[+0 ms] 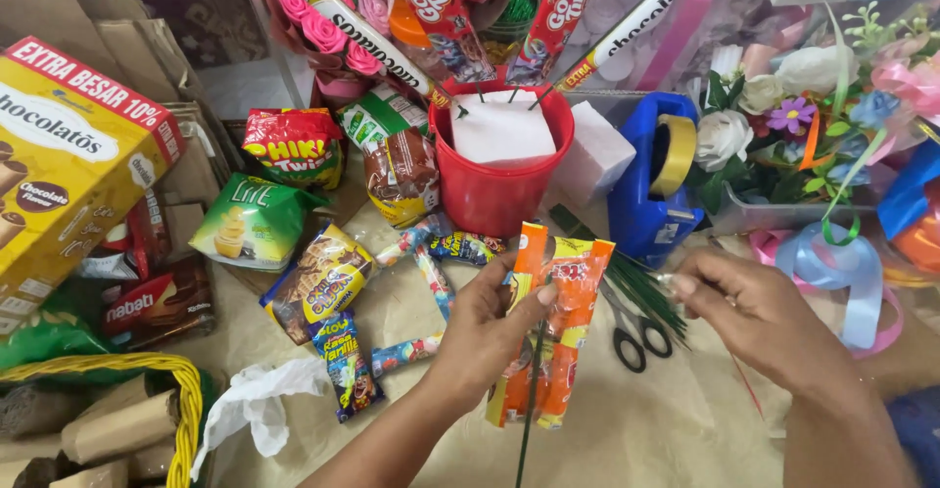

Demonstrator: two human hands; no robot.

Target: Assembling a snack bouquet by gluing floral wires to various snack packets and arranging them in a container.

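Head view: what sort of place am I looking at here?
Probably a home craft table for making snack bouquets. A red bucket holds foam with packets on sticks, a blue tape dispenser stands beside it, and ribbons and artificial flowers lie at the right.

Orange snack packets (548, 326): glossy plastic foil, crinkled, gripped in left hand (485, 326). Green stick (530, 419) behind packets: thin, matt. Clear tape piece at right hand (749, 312) fingertips: shiny film. Red bucket (499, 189): smooth glossy plastic; white foam block (501, 128) inside, matt, fine-grained. Blue tape dispenser (641, 194): glossy hard plastic. Scissors (634, 331): metal blades, black plastic handles. Table covering (676, 429): brown paper, matt, creased. Yellow box (69, 155): printed cardboard, slight sheen. Basket (181, 400): woven, yellow rim. Ribbons (847, 263): satin sheen.
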